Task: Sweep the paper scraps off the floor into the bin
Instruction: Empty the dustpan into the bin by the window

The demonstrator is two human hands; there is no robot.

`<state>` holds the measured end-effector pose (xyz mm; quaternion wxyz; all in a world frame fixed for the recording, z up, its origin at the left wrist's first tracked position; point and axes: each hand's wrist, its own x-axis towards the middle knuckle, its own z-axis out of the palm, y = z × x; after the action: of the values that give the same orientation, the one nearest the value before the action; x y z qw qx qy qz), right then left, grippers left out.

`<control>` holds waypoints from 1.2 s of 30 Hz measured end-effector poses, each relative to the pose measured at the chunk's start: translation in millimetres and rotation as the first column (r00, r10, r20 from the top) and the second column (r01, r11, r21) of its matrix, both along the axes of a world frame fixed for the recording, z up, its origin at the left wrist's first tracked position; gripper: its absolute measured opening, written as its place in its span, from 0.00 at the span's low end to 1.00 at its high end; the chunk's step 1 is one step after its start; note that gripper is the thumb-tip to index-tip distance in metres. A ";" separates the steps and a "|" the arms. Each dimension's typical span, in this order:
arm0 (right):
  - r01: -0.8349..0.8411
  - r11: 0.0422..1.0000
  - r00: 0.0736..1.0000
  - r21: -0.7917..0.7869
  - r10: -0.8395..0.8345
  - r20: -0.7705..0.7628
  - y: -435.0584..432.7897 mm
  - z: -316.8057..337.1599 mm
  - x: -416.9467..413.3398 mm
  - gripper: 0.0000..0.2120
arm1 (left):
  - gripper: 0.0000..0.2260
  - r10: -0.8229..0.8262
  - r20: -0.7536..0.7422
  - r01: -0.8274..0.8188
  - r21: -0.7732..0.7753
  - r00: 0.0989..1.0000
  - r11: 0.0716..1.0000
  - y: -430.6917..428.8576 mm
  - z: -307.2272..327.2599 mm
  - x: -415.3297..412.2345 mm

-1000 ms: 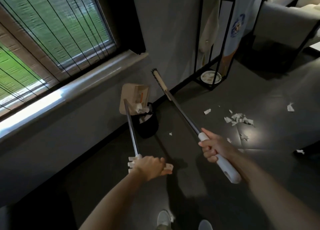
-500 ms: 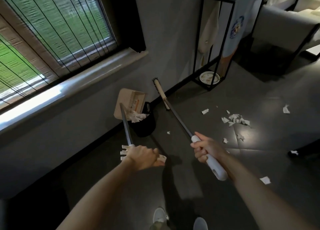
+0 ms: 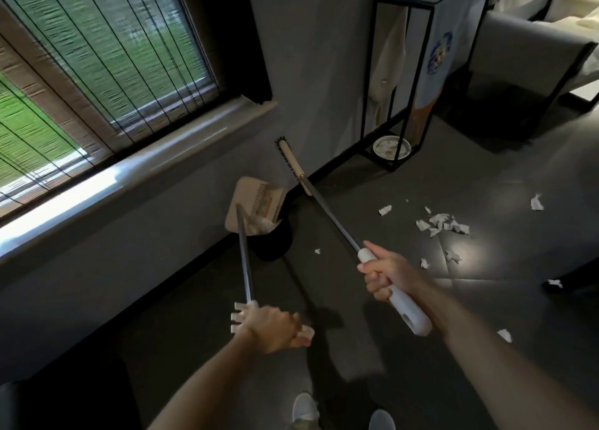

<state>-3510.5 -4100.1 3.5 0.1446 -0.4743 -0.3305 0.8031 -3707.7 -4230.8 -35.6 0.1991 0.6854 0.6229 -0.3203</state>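
Note:
My left hand [image 3: 274, 327] grips the white handle end of a long-handled beige dustpan [image 3: 248, 202]. The pan is tipped over a small black bin [image 3: 275, 244] by the wall, and white paper scraps lie at its lip above the bin. My right hand [image 3: 387, 272] grips the white handle of a broom [image 3: 327, 210] whose brush head [image 3: 290, 159] is lifted off the floor near the wall. A pile of white paper scraps [image 3: 442, 223] lies on the dark floor to the right, with loose scraps [image 3: 537, 201] around it.
A window with blinds and a sill [image 3: 136, 170] runs along the left wall. A black metal-frame stand [image 3: 405, 79] with a white dish [image 3: 391, 147] at its base stands ahead. A grey sofa [image 3: 534, 50] is at the far right. My shoes [image 3: 304, 412] show at the bottom.
The dustpan has tilted further over the bin and scraps have slid toward its lip. Both hands shifted slightly down and left in view; the broom head stays raised.

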 end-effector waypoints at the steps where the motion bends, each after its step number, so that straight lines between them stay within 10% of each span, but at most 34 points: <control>1: -0.002 1.000 1.000 0.000 0.002 0.006 -0.3 -1.2 1.6 0.33 | 0.28 -0.036 -0.025 0.036 -0.020 0.999 0.999 -1.0 -7.1 1.7; 23: 0.014 1.000 1.000 0.002 -0.014 0.019 3.3 -9.9 2.8 0.33 | 0.28 -0.089 -0.026 0.090 0.047 0.996 0.995 -0.3 17.6 -9.4; 36: 0.102 0.995 0.993 -0.006 -0.103 -0.050 9.4 11.4 10.9 0.33 | 0.17 0.234 0.176 -0.287 0.408 0.956 0.867 32.6 135.8 -49.2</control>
<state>-3499.6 -4090.7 14.9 0.1930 -0.4707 -0.3008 0.8066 -3756.9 -4198.2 100.3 0.1221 0.6399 0.7515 -0.1038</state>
